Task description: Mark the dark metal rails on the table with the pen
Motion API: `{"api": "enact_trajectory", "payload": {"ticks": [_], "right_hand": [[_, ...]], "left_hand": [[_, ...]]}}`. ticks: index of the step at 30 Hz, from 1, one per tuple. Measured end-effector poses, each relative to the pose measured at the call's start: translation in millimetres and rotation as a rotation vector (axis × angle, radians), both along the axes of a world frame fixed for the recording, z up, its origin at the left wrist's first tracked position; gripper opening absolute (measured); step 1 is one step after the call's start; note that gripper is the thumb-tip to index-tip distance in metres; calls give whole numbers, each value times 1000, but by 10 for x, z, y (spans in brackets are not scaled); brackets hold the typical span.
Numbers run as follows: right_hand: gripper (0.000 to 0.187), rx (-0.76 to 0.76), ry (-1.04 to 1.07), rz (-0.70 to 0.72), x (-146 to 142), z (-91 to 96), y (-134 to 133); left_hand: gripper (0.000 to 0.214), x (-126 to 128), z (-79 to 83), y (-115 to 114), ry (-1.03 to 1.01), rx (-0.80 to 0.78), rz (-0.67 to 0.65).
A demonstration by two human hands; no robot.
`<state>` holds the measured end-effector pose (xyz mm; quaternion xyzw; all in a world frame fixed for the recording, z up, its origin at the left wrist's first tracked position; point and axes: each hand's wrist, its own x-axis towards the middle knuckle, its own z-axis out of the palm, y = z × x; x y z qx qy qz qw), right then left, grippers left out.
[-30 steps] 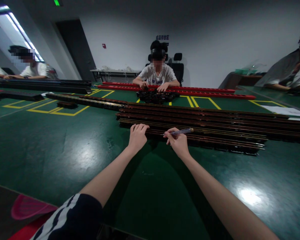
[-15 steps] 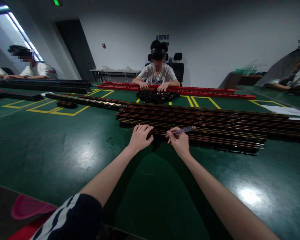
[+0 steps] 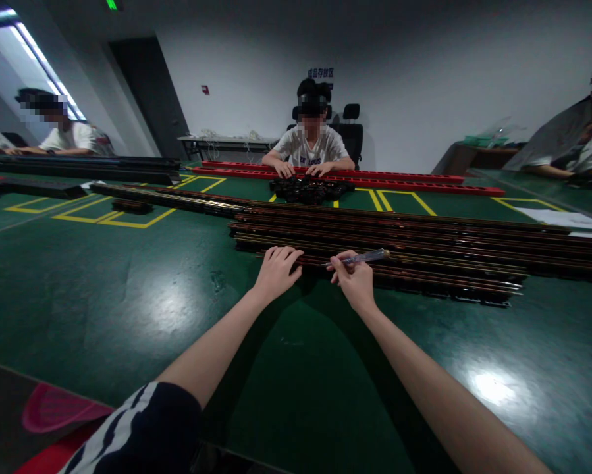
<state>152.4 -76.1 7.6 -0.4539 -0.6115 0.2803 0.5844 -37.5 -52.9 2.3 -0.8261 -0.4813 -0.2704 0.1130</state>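
Open foreground, barred across centre and right.
The glossy green tabletop (image 3: 103, 283) leaves room to pass at lower left and, at bottom centre, between two bare forearms (image 3: 219, 345); a stack of long black strips with coppery edges (image 3: 414, 247) blocks the way toward long red slotted bars (image 3: 399, 182).

One clear-handled tool (image 3: 367, 256), two red rails (image 3: 424, 187)

L hand (image 3: 277, 273) on nr edge of dk strips (image 3: 424, 253). R hand (image 3: 353, 280) grips clear-hdl tool (image 3: 369, 256), tip to L. Co-worker (image 3: 311, 150) opp., hands (image 3: 319, 170) at blk parts (image 3: 311, 191).
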Motion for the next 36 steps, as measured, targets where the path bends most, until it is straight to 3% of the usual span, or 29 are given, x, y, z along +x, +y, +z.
{"api": "enact_trajectory", "payload": {"ticks": [36], "right_hand": [[32, -7, -71, 3, -22, 44, -15]], "left_hand": [[47, 32, 48, -57, 7, -8, 80]]}}
